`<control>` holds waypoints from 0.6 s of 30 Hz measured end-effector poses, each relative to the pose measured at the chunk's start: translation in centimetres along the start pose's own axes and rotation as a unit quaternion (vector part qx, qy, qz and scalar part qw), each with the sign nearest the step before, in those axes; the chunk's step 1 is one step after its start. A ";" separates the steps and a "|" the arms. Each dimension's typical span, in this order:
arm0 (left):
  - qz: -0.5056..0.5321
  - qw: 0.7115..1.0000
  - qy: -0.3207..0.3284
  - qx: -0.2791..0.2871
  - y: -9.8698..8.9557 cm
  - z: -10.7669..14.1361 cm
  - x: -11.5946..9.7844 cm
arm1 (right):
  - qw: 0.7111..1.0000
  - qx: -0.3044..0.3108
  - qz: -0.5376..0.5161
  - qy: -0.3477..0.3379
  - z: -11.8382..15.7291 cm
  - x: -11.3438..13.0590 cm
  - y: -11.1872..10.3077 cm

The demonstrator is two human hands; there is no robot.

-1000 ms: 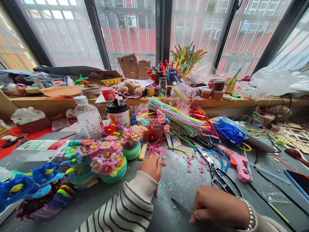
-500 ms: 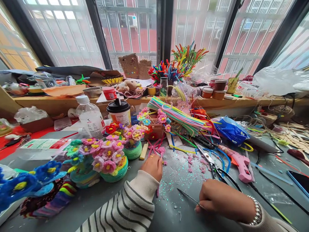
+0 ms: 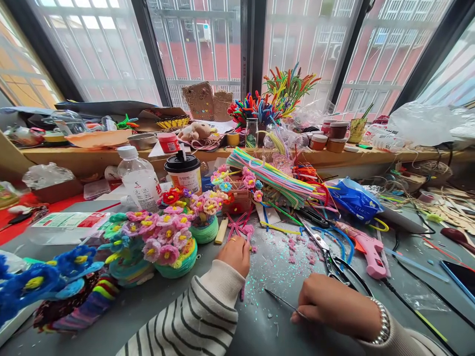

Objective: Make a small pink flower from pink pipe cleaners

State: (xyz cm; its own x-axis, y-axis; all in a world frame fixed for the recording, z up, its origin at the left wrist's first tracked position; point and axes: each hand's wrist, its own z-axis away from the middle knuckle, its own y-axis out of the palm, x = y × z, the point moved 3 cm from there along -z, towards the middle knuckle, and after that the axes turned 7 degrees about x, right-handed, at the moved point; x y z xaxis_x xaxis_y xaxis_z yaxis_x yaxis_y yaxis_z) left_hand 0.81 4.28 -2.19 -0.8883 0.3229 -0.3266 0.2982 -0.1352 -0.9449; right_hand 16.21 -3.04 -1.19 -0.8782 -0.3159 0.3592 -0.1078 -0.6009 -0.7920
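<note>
My left hand [image 3: 234,256] is closed on a pink pipe cleaner [image 3: 242,292], whose end pokes out below the wrist; a fuzzy pink flower part [image 3: 247,230] shows just past the fingertips. Fingers hide most of what is held. In my closed right hand [image 3: 319,302] are thin pointed metal tweezers [image 3: 279,299], their tip aimed left, low over the grey table. Behind that hand lie black-handled scissors [image 3: 319,241]. Pink fuzz clippings [image 3: 292,249] and glitter are scattered between both hands. Left of the left hand stand pipe-cleaner flower pots [image 3: 177,267].
A pink glue gun [image 3: 371,252] with a cable lies at right, near a phone [image 3: 460,277]. Bundled pipe cleaners [image 3: 274,173] lie behind. A lidded drink cup [image 3: 184,174] and plastic bottle [image 3: 139,178] stand back left. Paint jars [image 3: 338,131] line the wooden ledge.
My right hand, with the tweezers, has shifted a little to the left, bringing the tip closer to my left hand. The left hand has stayed almost still.
</note>
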 end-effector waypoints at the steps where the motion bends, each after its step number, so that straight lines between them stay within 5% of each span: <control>1: 0.000 1.000 0.000 -0.001 0.0 0.0 0.0 | 1.000 -0.002 0.003 0.002 0.0 0.0 0.0; 6: 0.012 1.000 -0.004 -0.007 0.1 0.0 0.1 | 0.999 -0.001 0.020 0.028 0.0 0.0 0.0; 12: 0.020 1.000 -0.007 -0.014 0.1 0.0 0.2 | 0.982 -0.070 0.051 0.165 -0.2 -1.4 -0.7; 14: 0.016 1.000 -0.010 -0.013 0.2 0.0 0.2 | 0.988 -0.058 0.042 0.138 -0.3 -1.4 -0.7; 18: 0.013 1.000 -0.011 -0.002 0.2 -0.1 0.1 | 0.999 0.009 0.019 -0.038 -0.5 0.2 0.4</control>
State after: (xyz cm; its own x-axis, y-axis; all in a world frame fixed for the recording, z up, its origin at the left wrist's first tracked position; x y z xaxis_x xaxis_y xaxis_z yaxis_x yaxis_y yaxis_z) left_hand 0.77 4.35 -2.39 -0.8876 0.2984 -0.3508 0.3231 -0.1392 -0.9361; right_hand 15.72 -2.97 -1.64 -0.8438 -0.3924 0.3661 -0.0667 -0.6003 -0.7970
